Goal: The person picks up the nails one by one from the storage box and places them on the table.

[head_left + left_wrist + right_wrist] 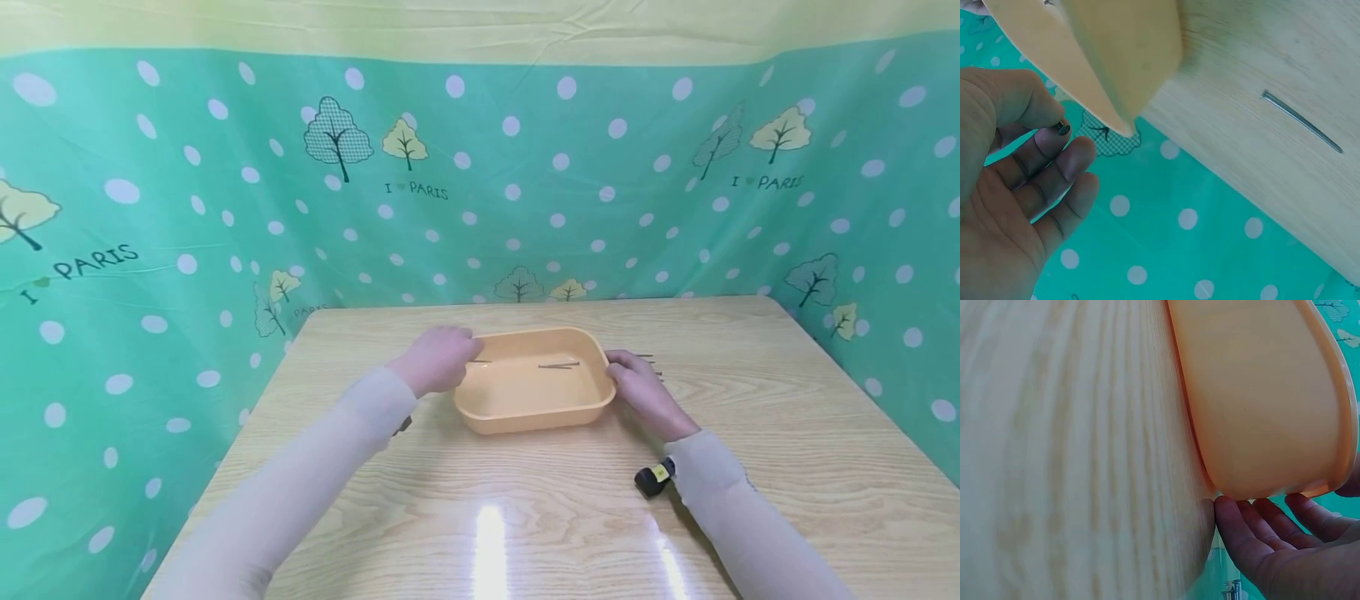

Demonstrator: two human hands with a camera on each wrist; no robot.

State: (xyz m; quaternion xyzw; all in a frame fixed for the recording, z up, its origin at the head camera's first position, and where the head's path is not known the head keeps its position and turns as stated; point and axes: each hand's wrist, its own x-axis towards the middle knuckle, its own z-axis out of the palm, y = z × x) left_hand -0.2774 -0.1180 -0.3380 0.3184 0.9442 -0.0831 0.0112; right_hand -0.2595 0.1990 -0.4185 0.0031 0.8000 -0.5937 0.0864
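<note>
A shallow orange plastic tray (536, 421) stands on the table, with a few thin nails (558, 365) on its floor. Over the tray's left end, my left hand (437, 360) pinches a nail (1064, 129) between thumb and forefinger; in the left wrist view its head pokes out and the other fingers are loosely bent. At the opposite end my right hand (643, 392) holds the tray, fingers (1241, 528) against the outer wall and thumb at the rim. Another nail (1302, 122) lies on the table beside the tray.
Several more nails (649, 360) lie on the wooden table (570, 508) just beyond my right hand. A green dotted cloth (517, 150) hangs behind the table and along its sides. A black wrist camera (652, 479) sits under my right sleeve.
</note>
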